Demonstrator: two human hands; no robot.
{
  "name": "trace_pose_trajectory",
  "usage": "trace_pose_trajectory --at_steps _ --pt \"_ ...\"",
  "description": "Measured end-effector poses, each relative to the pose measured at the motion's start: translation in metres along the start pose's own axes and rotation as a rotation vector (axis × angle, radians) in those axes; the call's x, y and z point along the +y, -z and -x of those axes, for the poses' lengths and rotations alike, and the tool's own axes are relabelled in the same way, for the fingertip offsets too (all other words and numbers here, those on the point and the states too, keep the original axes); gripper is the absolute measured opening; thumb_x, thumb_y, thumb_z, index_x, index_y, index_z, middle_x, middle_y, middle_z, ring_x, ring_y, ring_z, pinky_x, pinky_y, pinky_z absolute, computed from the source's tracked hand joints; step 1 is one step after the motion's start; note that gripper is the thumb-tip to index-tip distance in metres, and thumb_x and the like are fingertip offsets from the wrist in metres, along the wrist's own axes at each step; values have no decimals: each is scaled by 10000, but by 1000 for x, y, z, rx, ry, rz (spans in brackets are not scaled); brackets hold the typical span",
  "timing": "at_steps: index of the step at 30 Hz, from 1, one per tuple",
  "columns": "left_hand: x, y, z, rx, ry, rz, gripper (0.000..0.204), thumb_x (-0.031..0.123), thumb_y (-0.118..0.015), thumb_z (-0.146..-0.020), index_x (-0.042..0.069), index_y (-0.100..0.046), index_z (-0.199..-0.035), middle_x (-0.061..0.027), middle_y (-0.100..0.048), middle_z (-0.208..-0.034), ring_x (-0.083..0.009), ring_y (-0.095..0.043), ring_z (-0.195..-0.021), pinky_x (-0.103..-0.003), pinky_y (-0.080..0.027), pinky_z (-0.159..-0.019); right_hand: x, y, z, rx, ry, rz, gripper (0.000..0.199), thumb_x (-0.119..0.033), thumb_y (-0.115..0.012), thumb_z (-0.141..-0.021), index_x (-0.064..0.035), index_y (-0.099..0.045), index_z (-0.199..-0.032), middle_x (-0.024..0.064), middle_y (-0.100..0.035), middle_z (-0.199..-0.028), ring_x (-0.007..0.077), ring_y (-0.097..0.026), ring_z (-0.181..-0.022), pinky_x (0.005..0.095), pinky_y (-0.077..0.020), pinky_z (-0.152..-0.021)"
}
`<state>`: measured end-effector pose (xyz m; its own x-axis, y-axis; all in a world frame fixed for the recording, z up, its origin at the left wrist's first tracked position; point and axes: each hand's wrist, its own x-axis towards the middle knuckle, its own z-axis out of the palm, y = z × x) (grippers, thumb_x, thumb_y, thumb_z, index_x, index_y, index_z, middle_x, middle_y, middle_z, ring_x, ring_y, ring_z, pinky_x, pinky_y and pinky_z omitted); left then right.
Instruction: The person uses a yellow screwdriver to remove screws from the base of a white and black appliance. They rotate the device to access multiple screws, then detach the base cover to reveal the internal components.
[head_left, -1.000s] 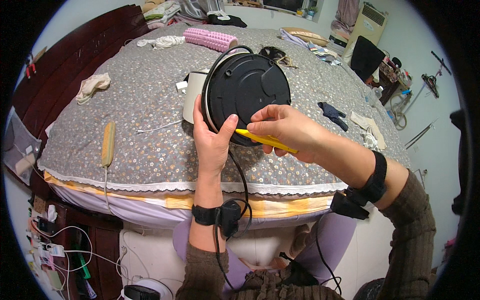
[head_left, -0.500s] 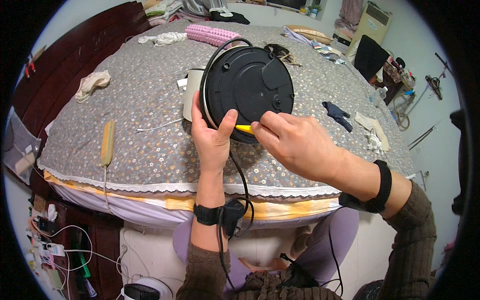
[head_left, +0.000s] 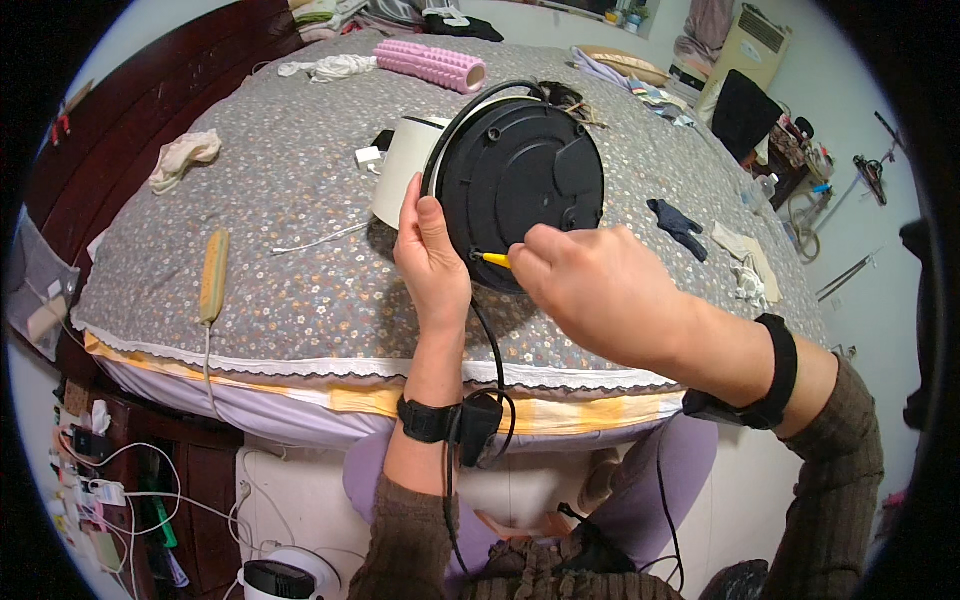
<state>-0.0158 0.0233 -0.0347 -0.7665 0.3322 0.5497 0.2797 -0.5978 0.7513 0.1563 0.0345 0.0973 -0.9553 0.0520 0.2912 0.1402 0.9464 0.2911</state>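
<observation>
A round appliance with a white cylindrical body point(head_left: 405, 165) and a flat black base point(head_left: 520, 190) is tilted above the bed, its underside turned toward me. My left hand point(head_left: 435, 255) grips the lower left rim of that base, thumb along its edge. A black cord loops over the rim and hangs down past my left wrist. My right hand point(head_left: 590, 285) is closed around a yellow screwdriver point(head_left: 495, 260), most of which my fingers hide. Its tip meets a small hole near the lower left of the base.
The flowered bedspread point(head_left: 300, 290) carries a yellow power strip point(head_left: 213, 275), a white adapter point(head_left: 368, 157), a pink foam roller point(head_left: 430, 66) and a dark blue cloth point(head_left: 678, 228). A dark wooden headboard point(head_left: 130, 120) stands at left. Cables point(head_left: 150, 490) tangle at lower left.
The appliance has shifted slightly right and down with my left hand, showing more of its white body. The screwdriver tip, formerly behind my left thumb, is now visible at the hole.
</observation>
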Motion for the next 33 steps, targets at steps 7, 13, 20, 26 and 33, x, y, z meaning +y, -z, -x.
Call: trace_pose_trajectory --at_steps 7,13,20,26,33 --pt "2 2 4 18 84 -9 669 492 -448 -1114 -75 -522 -1463 -173 -642 -1366 -201 -594 -1221 -324 -430 -1077 4 0 -10 -111 -529 -697 162 -115 -703 -946 36 -735 -897 111 -710 -706 183 -660 -627 366 -511 -590" --pt "5 -2 8 48 21 -58 653 480 -449 -1117 -77 -539 -1445 -180 -657 -1338 -202 -602 -1208 -333 -435 -1074 6 -8 1 -216 -1113 -1859 130 -138 -632 -1036 -23 -636 -1097 109 -684 -836 52 -391 -516 227 -260 -455" --pt "5 0 1 48 32 -56 634 459 -460 -1119 -91 -547 -1424 -181 -661 -1316 -206 -601 -1210 -338 -441 -1067 -2 -19 7 33 -1033 -1857 330 -210 -776 -949 -55 -596 -1179 115 -688 -983 94 -547 -616 216 -390 -507" --pt "0 -1 -1 21 57 3 629 449 -478 -1117 -96 -543 -1425 -163 -670 -1269 -182 -601 -1170 -313 -458 -1034 -7 -8 4 21 -516 -744 587 -184 -894 -780 17 -576 -1230 175 -671 -1063 300 -688 -936 394 -558 -831" --pt "-3 1 -5 8 72 18 622 441 -486 -1116 -101 -552 -1415 -147 -677 -1247 -171 -602 -1139 -310 -461 -1026 -7 3 1 21 -255 -207 227 -111 -733 -827 -10 -611 -989 187 -671 -939 388 -730 -828 478 -599 -689"
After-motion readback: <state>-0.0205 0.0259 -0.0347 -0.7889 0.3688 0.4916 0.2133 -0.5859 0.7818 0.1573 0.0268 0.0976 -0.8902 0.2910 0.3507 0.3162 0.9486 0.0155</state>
